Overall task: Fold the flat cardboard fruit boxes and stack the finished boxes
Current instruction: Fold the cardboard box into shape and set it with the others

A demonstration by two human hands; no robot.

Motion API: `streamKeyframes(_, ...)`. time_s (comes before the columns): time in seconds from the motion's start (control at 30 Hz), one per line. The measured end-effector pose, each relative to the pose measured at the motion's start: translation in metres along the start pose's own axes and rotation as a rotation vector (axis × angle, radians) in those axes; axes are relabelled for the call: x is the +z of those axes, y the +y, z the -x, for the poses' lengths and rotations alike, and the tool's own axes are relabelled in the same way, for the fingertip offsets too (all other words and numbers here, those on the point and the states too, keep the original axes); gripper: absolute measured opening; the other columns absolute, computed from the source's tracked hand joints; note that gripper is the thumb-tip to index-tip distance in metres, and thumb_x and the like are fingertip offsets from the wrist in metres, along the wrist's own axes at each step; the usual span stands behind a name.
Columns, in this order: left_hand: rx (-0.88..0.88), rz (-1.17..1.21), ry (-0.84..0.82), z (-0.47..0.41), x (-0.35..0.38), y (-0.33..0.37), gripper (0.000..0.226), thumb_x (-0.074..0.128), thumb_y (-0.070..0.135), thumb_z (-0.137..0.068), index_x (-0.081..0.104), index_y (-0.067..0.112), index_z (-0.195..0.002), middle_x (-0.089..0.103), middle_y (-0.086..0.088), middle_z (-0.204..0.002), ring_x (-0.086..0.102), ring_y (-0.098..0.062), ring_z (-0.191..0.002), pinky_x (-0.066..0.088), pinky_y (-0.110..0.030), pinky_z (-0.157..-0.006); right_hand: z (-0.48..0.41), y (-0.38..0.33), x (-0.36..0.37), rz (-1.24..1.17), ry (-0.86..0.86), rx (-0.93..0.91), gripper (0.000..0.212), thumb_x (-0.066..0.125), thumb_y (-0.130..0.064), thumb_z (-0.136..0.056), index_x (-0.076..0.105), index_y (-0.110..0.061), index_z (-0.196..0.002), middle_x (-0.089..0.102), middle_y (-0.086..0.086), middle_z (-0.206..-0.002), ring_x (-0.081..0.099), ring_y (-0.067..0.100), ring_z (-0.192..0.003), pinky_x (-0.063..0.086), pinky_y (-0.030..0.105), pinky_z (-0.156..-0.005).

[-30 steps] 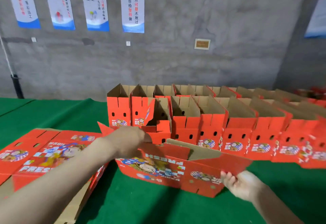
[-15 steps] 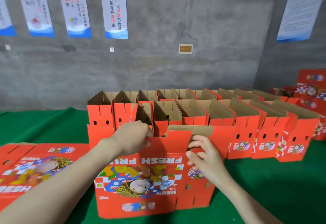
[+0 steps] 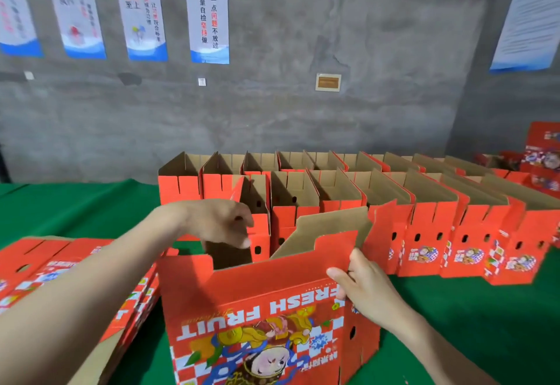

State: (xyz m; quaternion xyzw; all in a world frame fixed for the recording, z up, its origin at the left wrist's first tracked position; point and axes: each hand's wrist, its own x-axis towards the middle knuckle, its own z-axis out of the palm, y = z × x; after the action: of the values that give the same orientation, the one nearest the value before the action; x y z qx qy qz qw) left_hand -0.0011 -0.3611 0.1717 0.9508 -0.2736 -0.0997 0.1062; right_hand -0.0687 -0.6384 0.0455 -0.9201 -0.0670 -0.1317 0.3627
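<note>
Red cardboard fills the near middle of the view: a half-opened box (image 3: pixel 257 293) stands on the green-covered table (image 3: pixel 454 324), its printed front panel facing the person with the words "FRESH FRUIT" and a cartoon figure upside down. Its top is open, showing brown inner walls, and a brown flap rises at a slant from its far right side.

The right hand (image 3: pixel 363 287) grips this box at the upper right corner of the front panel, thumb pressed on the printed face and the other fingers wrapped round the edge behind it. The left hand (image 3: pixel 218 221) reaches over the box's far left corner, its fingers (image 3: pixel 241 221) curled downward just above the brown far wall; whether they actually pinch that wall cannot be told.

Directly behind the box, finished boxes (image 3: pixel 424 218) stand upright in two close rows, tops open, running away to its right along the table. To the box's left, touching its lower side, lies a pile of flat boxes (image 3: pixel 45 263), printed face up. Farther right of the box, beyond the rows, more red cartons are stacked near the corner. Behind everything rises a grey concrete wall (image 3: pixel 303 36) carrying blue-and-white posters (image 3: pixel 207 16).
</note>
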Motion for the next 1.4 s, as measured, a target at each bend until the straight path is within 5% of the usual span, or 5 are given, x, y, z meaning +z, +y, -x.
streamKeyframes(0.43, -0.351, 0.308, 0.678, -0.012, 0.035, -0.061, 0.026, 0.057, -0.005, -0.078, 0.075, 0.013, -0.071, 0.065, 0.000, -0.056, 0.051, -0.004, -0.031, 0.044, -0.016, -0.035, 0.022, 0.037, -0.034, 0.077, 0.138, 0.117, 0.044, 0.046, -0.053, -0.088, 0.033, -0.013, -0.073, 0.035, -0.006, -0.059, 0.034, 0.005, -0.048, 0.030, 0.021, -0.049)
streamKeyframes(0.73, -0.371, 0.238, 0.844, -0.021, 0.052, -0.058, 0.019, 0.064, -0.001, -0.077, 0.075, 0.002, -0.091, 0.072, -0.016, -0.099, 0.064, -0.032, -0.095, 0.045, -0.029, -0.080, 0.012, 0.026, -0.008, -0.192, 0.372, 0.158, 0.021, 0.072, -0.032, -0.082, 0.069, -0.014, -0.072, 0.059, 0.004, -0.087, 0.061, 0.014, -0.077, 0.044, 0.027, -0.065)
streamKeyframes(0.97, -0.339, 0.539, 1.079, 0.002, 0.090, -0.056, 0.087, 0.078, 0.001, -0.069, 0.038, 0.017, -0.144, 0.052, -0.012, -0.122, 0.048, -0.021, -0.110, 0.042, -0.036, -0.094, 0.004, 0.023, 0.006, -0.393, 0.439, 0.289, 0.014, 0.077, -0.025, -0.078, 0.071, -0.023, -0.066, 0.053, -0.001, -0.102, 0.060, 0.016, -0.089, 0.051, 0.041, -0.082)
streamKeyframes(1.2, -0.299, 0.811, 0.839, 0.003, 0.135, -0.028, 0.025, 0.056, 0.015, -0.094, 0.069, 0.027, -0.111, 0.069, 0.005, -0.108, 0.061, -0.014, -0.104, 0.044, -0.022, -0.084, 0.001, 0.012, 0.005, -0.420, 0.400, 0.316, 0.011, 0.078, -0.019, -0.078, 0.072, -0.024, -0.071, 0.050, -0.001, -0.117, 0.056, 0.005, -0.095, 0.049, 0.044, -0.093)
streamKeyframes(1.4, -0.346, 0.535, 0.879, 0.006, 0.125, -0.018, 0.057, 0.071, -0.003, -0.075, 0.057, 0.005, -0.129, 0.069, -0.010, -0.099, 0.062, -0.006, -0.067, 0.046, -0.007, -0.060, 0.004, 0.003, 0.005, -0.184, 0.363, 0.239, 0.070, 0.077, -0.010, -0.077, 0.044, -0.015, -0.138, 0.034, 0.003, -0.148, 0.032, 0.017, -0.137, 0.025, 0.024, -0.108)
